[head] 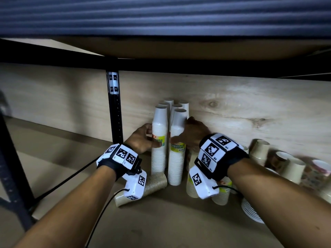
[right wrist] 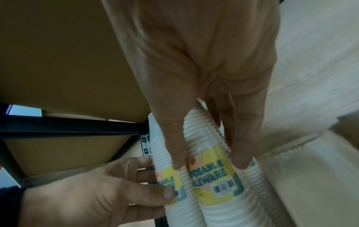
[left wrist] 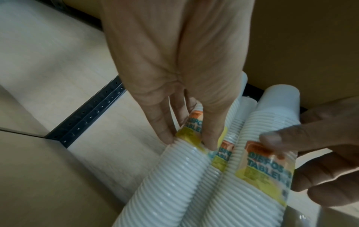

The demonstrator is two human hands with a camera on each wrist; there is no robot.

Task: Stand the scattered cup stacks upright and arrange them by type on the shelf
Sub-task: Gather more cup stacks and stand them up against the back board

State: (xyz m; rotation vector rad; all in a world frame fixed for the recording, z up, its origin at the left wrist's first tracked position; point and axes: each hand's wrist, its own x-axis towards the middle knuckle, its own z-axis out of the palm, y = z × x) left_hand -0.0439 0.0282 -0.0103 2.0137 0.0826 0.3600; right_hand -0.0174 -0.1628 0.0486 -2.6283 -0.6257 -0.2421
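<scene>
At the left of the head view a black shelf post [head: 114,104] stands against the pale wooden back panel [head: 250,104]. Low and left of centre, a tan cup stack [head: 154,183] lies on its side on the shelf board [head: 161,221], partly hidden under the left wrist device. The left hand [head: 141,138] wraps its fingers and thumb around the left white cup stack [head: 159,140], which stands upright at mid-frame. Just beside it, the right hand [head: 191,135] grips the right white cup stack [head: 176,149], also upright; both carry yellow labels. More white stacks [head: 176,105] stand behind them against the panel. Right of the right wrist, cream cup stacks [head: 259,151] and patterned cups [head: 315,174] crowd the shelf, blurred, with a pile of white plates [head: 250,210] at lower right.
</scene>
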